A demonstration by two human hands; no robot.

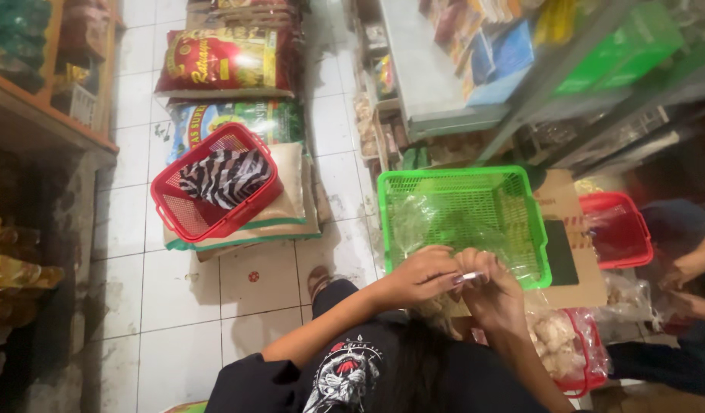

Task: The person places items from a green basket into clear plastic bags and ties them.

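My left hand and my right hand meet at the near rim of a green plastic basket. Their fingers are curled together around a small white piece, pinched between them. Clear plastic bags lie inside the basket, just beyond my fingertips. The basket rests on a brown cardboard box. What lies under my palms is hidden.
A red basket holding a zebra-striped cloth sits on stacked sacks to the left. Right of the box are another red basket and another person's hand. Pale snacks in a bag lie near my right arm. Shelves line both sides.
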